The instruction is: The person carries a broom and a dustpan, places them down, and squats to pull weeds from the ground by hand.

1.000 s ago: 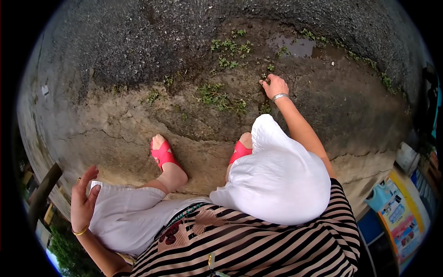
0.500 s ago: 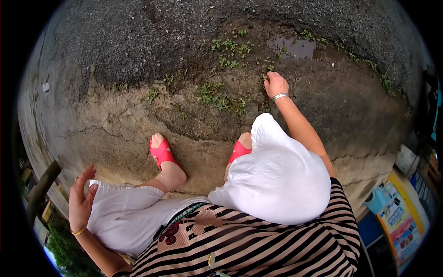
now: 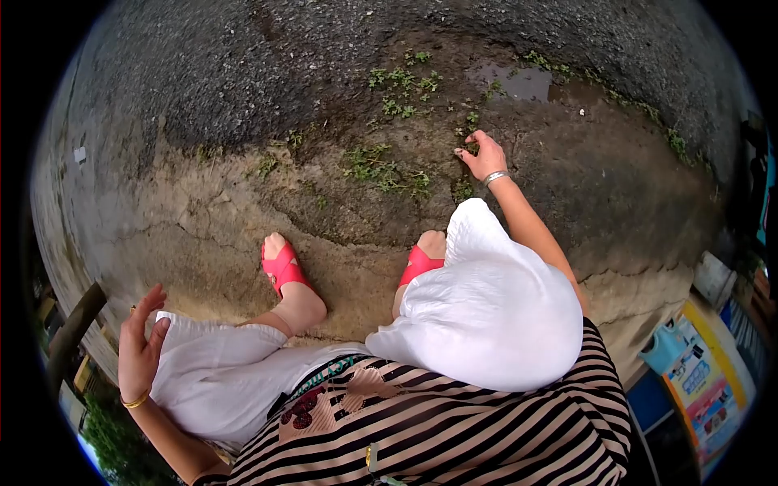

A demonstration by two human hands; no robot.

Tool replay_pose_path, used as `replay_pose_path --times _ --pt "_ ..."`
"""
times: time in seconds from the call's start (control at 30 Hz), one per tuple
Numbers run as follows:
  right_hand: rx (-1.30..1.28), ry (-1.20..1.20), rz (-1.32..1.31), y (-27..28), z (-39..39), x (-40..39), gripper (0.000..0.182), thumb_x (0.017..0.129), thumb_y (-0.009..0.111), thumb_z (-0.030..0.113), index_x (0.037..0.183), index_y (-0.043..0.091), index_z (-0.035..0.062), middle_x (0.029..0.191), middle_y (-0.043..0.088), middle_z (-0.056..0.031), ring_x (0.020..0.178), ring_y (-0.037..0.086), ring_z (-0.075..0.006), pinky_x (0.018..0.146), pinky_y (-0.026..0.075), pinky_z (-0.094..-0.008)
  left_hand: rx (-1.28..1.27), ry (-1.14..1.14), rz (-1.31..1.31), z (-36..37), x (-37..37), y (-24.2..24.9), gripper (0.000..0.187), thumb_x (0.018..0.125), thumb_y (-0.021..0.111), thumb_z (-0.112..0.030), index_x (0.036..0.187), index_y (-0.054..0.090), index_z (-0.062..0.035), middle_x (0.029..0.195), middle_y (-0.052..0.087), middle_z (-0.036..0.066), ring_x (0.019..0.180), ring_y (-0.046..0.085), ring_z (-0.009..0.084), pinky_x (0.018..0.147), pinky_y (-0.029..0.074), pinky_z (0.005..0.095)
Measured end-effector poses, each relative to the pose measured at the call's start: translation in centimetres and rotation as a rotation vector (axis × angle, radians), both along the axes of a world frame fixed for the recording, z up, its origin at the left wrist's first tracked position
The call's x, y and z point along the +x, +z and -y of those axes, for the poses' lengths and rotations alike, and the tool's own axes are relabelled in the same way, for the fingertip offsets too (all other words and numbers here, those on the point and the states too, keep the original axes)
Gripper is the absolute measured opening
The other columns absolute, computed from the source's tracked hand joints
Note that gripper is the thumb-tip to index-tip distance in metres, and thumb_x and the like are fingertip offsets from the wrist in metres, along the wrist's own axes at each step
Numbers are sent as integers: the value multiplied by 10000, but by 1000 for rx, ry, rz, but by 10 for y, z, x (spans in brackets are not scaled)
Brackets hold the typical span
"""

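My right hand (image 3: pixel 485 157), with a silver bracelet on its wrist, is low over the dark soil, its thumb and fingers apart beside a small green sprig (image 3: pixel 470 121). Nothing shows between its fingers. To its left grow low weeds (image 3: pixel 377 168), and more weeds (image 3: pixel 401 85) stand farther up. My left hand (image 3: pixel 142 344), wearing a gold bracelet, is raised beside my white trouser leg (image 3: pixel 215 356), thumb apart from the fingers, holding nothing.
My feet in red sandals (image 3: pixel 281 267) are on cracked concrete (image 3: pixel 186 243). A small puddle (image 3: pixel 527 84) lies near dark gravel (image 3: pixel 227 73). At the right edge are a white bucket (image 3: pixel 714 279), a light blue item (image 3: pixel 664 348) and a colourful printed box (image 3: pixel 705 385). A wooden post (image 3: pixel 77 328) stands left.
My right hand has drawn slightly back towards me, and its thumb and fingers have spread apart. My left hand has shifted slightly upward and left.
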State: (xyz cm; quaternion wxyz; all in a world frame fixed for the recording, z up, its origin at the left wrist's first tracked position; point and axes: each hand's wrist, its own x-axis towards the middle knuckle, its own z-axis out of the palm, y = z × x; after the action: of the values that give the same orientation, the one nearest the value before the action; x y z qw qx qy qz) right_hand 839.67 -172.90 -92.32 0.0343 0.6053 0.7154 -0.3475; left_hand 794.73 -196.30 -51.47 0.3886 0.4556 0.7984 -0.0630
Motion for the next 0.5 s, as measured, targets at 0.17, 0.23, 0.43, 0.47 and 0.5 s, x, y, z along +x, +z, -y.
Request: replay_pose_path --times 0.17,0.23,0.43,0.47,0.5 --pt "-1 -16 -28 -16 8 -6 217 810 662 161 967 572 42 988 635 -138 894 617 -301 760 490 -418 -4 32 34 -1 1 -3 433 845 587 -61 1260 485 10 1126 607 153 1060 566 255 934 407 340" --pt "4 14 -46 -19 7 -4 175 819 631 131 944 564 29 947 637 -148 877 614 -316 755 487 -424 -16 31 30 -3 -1 -4 435 844 590 -59 1261 486 7 1126 606 155 1058 566 258 932 409 341" --pt "130 218 69 -23 7 -9 139 810 547 54 933 494 19 913 567 -211 826 582 -393 732 480 -473 -14 11 7 0 -6 -5 443 845 591 -67 1269 481 0 1122 608 162 1059 567 272 927 412 347" --pt "156 210 91 -25 10 -9 143 810 550 60 934 491 19 912 566 -214 816 583 -398 720 482 -475 -11 7 9 1 -8 -5 445 845 591 -68 1271 479 -1 1121 608 165 1060 567 274 926 412 348" --pt "183 202 112 -27 13 -8 147 811 553 65 935 489 20 912 564 -216 806 584 -402 708 483 -478 -16 12 11 0 -10 -6 448 843 591 -67 1271 478 -1 1121 608 167 1060 567 275 925 413 347"
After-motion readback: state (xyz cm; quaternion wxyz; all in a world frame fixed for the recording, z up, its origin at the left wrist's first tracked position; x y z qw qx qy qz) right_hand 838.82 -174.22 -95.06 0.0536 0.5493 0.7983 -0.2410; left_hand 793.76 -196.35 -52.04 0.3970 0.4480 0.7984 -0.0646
